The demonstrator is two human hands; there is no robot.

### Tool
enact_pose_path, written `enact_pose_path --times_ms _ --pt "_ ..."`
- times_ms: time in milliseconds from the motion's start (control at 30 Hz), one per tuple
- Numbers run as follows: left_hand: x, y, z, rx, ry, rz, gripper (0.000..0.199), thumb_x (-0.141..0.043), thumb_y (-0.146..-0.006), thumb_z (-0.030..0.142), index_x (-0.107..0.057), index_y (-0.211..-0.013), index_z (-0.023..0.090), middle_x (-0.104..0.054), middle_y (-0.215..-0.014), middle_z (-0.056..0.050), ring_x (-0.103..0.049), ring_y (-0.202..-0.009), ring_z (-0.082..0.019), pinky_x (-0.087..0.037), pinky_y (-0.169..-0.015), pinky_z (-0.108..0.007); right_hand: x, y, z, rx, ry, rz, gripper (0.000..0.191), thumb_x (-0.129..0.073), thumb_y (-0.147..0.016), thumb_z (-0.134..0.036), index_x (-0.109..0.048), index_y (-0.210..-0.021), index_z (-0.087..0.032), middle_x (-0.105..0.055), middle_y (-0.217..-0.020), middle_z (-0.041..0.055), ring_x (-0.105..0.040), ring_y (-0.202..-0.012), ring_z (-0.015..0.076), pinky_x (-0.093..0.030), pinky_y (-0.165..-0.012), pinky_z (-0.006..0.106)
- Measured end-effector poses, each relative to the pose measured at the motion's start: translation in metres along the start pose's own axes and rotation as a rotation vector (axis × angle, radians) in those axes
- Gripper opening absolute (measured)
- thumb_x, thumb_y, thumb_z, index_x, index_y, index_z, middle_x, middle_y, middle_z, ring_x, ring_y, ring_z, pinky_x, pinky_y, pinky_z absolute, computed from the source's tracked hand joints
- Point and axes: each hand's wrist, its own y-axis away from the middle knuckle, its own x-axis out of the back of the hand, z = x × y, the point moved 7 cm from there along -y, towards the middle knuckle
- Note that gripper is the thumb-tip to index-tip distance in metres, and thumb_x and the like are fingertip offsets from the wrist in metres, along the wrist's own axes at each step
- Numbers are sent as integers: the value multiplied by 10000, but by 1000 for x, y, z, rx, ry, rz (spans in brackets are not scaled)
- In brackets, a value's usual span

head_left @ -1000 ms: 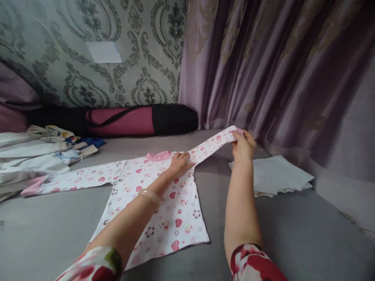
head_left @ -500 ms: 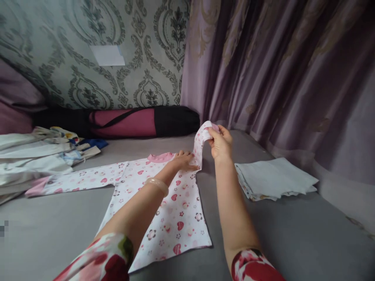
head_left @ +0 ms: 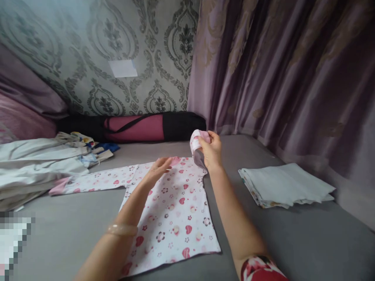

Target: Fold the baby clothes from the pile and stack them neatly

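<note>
A long-sleeved shirt (head_left: pixel 175 210), white with pink hearts and flowers, lies spread flat on a grey sheet. Its left sleeve (head_left: pixel 99 179) stretches out sideways to a pink cuff. My right hand (head_left: pixel 213 151) pinches the pink cuff end of the other sleeve (head_left: pixel 195 140), which curves up off the sheet. Over the shirt's pink collar, my left hand (head_left: pixel 159 169) has its fingers extended and holds nothing. Whether its fingertips touch the cloth I cannot tell. That forearm covers part of the shirt's left side.
Folded pale cloth (head_left: pixel 287 185) lies at the right. Rumpled pale fabric (head_left: pixel 38 168) is heaped at the left. A black and maroon bag (head_left: pixel 134 128) lies along the patterned wall, with a purple curtain (head_left: pixel 263 70) hanging at the right.
My left hand has lifted from the shirt's shoulder and moved left toward the collar. My right hand keeps the cuff and has brought it slightly inward, bending the sleeve over.
</note>
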Motion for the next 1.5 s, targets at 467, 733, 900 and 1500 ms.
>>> enact_pose_path --times_ms 467,733,900,1500 --pt "44 5 -54 260 332 185 485 -755 -670 290 -584 -1104 158 -635 -785 -21 -607 -641 -133 -474 -556 -225 -1 -4 26 -142 218 -367 128 -562 -881 -224 -670 -926 -171 -722 -977 61 -689 -737 118 -543 -643 234" --pt "47 -1 -10 -293 -273 242 269 -476 -793 232 -674 -973 206 -657 -978 -56 -622 -905 -192 -499 -785 -298 44 -25 61 -278 394 -210 87 -576 -828 -137 -661 -830 -122 -713 -769 39 -632 -574 85 -514 -564 204" --pt "60 2 0 -382 -327 417 374 -469 -866 338 -627 -1176 201 -644 -1028 -70 -603 -934 -196 -477 -869 -317 41 -29 81 -183 617 -286 164 -524 -846 -162 -684 -863 -130 -724 -814 43 -659 -675 125 -539 -699 279" --pt "85 6 -32 -8 -374 568 523 -513 -804 302 -496 -1305 155 -627 -798 -40 -616 -770 -212 -487 -782 -339 -34 55 110 103 1304 -701 681 -233 -997 -445 -232 -1495 19 -184 -1577 206 -123 -1466 301 -111 -1176 431"
